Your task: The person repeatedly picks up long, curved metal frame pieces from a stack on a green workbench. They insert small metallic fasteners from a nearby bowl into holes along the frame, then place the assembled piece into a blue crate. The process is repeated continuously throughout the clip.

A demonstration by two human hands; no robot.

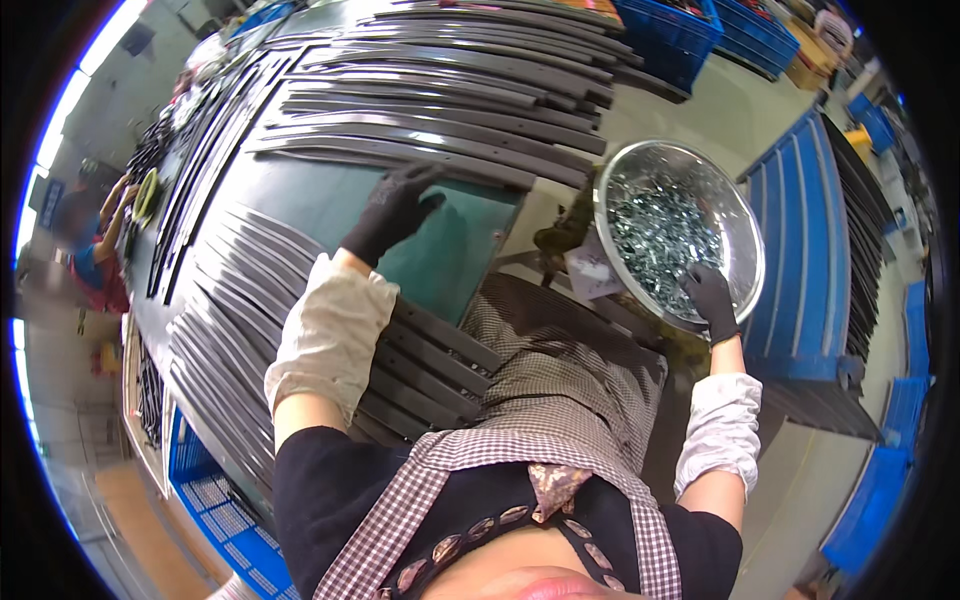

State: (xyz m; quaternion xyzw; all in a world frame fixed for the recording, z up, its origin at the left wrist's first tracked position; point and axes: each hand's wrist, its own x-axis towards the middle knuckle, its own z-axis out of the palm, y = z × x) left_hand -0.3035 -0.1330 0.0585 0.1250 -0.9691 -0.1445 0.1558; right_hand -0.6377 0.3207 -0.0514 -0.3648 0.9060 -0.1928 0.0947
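Observation:
My left hand, in a black glove, hovers over the green tabletop, just short of the dark strips lying across the far side. Its fingers reach out with the thumb apart, and nothing shows in it. To the right, my gloved right hand dips into the near side of a round metal bowl. Small shiny metal pieces fill much of the bowl. The right fingers are curled together at the edge of the pieces; what they pinch, if anything, is hidden. Long dark strips lie in rows beyond my left hand.
More strips fan out left of my left arm, and shorter wide ones lie near my lap. A blue metal rack stands right of the bowl. Blue crates sit at the back. Another person works at the far left.

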